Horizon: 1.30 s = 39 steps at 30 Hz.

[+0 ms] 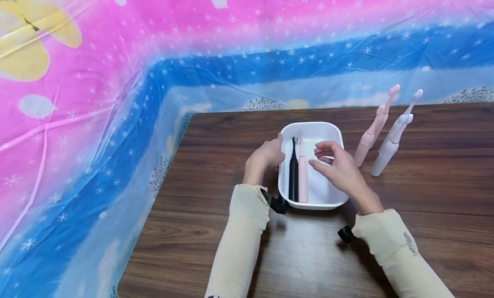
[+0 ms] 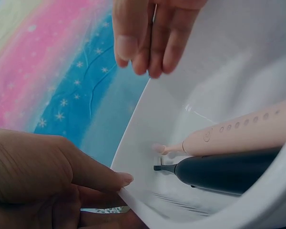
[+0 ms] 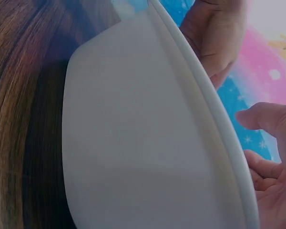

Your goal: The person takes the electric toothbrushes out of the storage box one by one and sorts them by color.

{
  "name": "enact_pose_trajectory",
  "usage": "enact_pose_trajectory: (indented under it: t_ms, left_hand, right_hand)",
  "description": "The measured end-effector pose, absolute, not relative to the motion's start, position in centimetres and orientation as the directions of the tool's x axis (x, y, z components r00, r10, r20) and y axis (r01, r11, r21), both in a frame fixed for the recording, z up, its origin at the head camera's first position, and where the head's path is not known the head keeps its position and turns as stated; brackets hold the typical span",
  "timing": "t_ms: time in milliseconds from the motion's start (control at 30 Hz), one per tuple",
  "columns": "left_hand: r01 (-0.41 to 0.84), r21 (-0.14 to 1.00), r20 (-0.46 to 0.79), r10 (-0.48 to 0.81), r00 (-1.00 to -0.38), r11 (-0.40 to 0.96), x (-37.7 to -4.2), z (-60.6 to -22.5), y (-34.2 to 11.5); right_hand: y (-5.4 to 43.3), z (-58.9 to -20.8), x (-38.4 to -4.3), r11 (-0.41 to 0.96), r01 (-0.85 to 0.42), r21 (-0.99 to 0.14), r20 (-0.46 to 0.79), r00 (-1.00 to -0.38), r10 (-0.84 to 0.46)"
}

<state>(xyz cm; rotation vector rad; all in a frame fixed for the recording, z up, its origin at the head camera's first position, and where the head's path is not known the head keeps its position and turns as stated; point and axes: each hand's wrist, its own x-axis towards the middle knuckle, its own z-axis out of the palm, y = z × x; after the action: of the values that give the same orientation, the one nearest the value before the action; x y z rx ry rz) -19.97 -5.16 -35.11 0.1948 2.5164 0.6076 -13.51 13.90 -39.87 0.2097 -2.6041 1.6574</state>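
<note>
A white rectangular box (image 1: 324, 200) stands on the table. Inside it, along its left side, a black electric toothbrush (image 1: 293, 178) and a pink electric toothbrush (image 1: 302, 180) lie side by side. My left hand (image 1: 266, 155) grips the box's left wall; in the left wrist view its thumb (image 2: 102, 175) is over the rim with the fingers outside. My right hand (image 1: 337, 166) hovers over the box's right half, fingers slightly bent and thumb apart, holding nothing. The right wrist view shows the box's outer wall (image 3: 133, 124) with the right hand (image 3: 276, 148) beyond its rim.
Right of the box, several electric toothbrushes stand upright on the wooden table (image 1: 193, 195), pink ones (image 1: 364, 145) nearer the box and pale white-lilac ones (image 1: 386, 154) beside them. A patterned pink and blue cloth (image 1: 231, 70) hangs behind and left of the table.
</note>
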Motion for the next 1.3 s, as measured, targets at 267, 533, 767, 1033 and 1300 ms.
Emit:
enact_pose_trajectory:
  t_ms: [267,533,767,1033,1300]
  left_hand:
    - [0.039,0.465,-0.453,0.275,-0.848,0.884,-19.9,-35.1,-5.2]
    - [0.047,0.482,-0.426,0.281,-0.860,0.875,-19.8,-35.2,-5.2]
    - [0.060,0.484,-0.418,0.291,-0.860,0.873,-19.9,-35.3,-5.3]
    - [0.048,0.483,-0.433,0.286,-0.855,0.875,-19.9,-35.3,-5.4]
    - [0.052,0.491,-0.428,0.293,-0.855,0.870,-19.9,-35.3,-5.4]
  right_hand:
    - [13.5,-39.8,-14.0,0.470,-0.069,-0.880,0.019,-0.994,-0.109]
    - [12.9,-39.7,-14.2,0.537,-0.023,-0.843,-0.073,-0.985,-0.157]
    - [12.3,-39.9,-14.3,0.623,-0.001,-0.782,-0.127,-0.979,-0.161]
    - [11.6,-40.2,-14.6,0.669,0.009,-0.743,-0.165,-0.971,-0.171]
    - [11.2,-40.6,-14.8,0.685,0.014,-0.728,-0.173,-0.971,-0.164]
